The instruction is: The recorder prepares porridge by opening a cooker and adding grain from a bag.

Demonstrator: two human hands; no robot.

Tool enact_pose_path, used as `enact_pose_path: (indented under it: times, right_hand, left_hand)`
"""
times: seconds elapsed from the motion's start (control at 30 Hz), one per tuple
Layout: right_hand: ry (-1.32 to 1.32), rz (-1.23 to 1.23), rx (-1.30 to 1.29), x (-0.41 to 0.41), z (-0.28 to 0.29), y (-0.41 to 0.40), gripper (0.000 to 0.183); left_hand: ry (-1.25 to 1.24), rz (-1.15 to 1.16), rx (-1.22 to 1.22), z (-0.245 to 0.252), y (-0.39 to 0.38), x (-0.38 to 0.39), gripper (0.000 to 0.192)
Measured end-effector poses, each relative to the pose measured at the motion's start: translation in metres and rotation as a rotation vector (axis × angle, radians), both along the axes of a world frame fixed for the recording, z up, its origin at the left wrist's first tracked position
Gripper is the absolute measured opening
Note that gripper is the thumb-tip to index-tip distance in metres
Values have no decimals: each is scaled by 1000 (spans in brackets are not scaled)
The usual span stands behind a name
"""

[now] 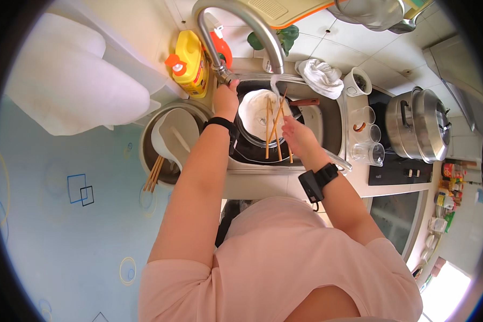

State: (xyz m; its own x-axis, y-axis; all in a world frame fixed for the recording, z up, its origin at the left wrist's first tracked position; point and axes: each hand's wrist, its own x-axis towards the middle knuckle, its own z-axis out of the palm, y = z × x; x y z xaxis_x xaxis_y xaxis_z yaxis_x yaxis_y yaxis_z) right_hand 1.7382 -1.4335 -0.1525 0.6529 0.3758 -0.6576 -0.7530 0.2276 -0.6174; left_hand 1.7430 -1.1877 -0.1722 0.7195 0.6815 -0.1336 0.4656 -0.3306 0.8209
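My left hand (226, 100) is at the base of the curved metal faucet (274, 50), its thumb and fingers around the handle there. Water (274, 86) runs from the spout into a white bowl (250, 110) in the sink. Several wooden chopsticks (267, 139) lean across the bowl's rim. Beside them and the stream is my right hand (300, 135), fingers bent; whether it grips a chopstick is hidden. Beneath the bowl, dark cookware (245, 151) sits in the steel sink (333, 120). A reddish-brown handle (304, 102) sticks out to the right.
Left is a round basin (145, 151) with a white vessel (165, 124) and more chopsticks (154, 173). A yellow detergent bottle (191, 66) stands behind. Along the right are a white cloth (321, 78), a cup (352, 85), clear glasses (364, 153) and a steel pot (404, 120).
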Motion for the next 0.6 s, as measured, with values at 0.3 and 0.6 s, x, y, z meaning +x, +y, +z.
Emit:
enact_pose_path:
  times: [0.3, 0.6]
  right_hand:
    - [-425, -112, 130, -12, 124, 32, 38]
    - [-525, 176, -748, 17, -10, 2, 54]
  left_hand:
    - [-309, -723, 145, 108, 34, -64, 30]
    - [-215, 22, 122, 147, 25, -264, 22]
